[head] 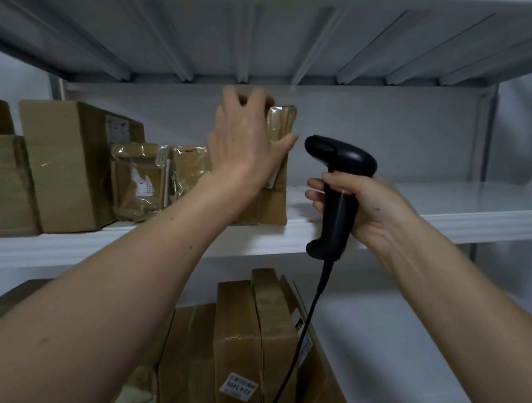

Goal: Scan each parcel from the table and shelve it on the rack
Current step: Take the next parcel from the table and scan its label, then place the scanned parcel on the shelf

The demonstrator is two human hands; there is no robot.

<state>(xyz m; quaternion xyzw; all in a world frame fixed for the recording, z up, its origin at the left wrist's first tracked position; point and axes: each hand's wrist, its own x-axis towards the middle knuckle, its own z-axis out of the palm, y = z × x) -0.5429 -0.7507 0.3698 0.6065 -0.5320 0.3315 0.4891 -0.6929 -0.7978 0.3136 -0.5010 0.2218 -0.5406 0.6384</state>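
Observation:
A tall brown parcel (277, 199) wrapped in clear tape stands upright on the middle shelf (421, 209) of the white rack. My left hand (243, 146) holds it from the front, with the fingers hooked over its top edge and the thumb stretched to its right side. My hand hides most of the parcel's face. To the right of the parcel, my right hand (368, 208) grips the handle of a black corded barcode scanner (340, 162). The scanner's head points left toward the parcel, and its cable hangs down.
Left of the held parcel on the same shelf stand two small taped parcels (137, 179) and larger cardboard boxes (69, 162). On the shelf below, several flat parcels (239, 341) lean together. The right half of the middle shelf is bare white metal. Another shelf runs close overhead.

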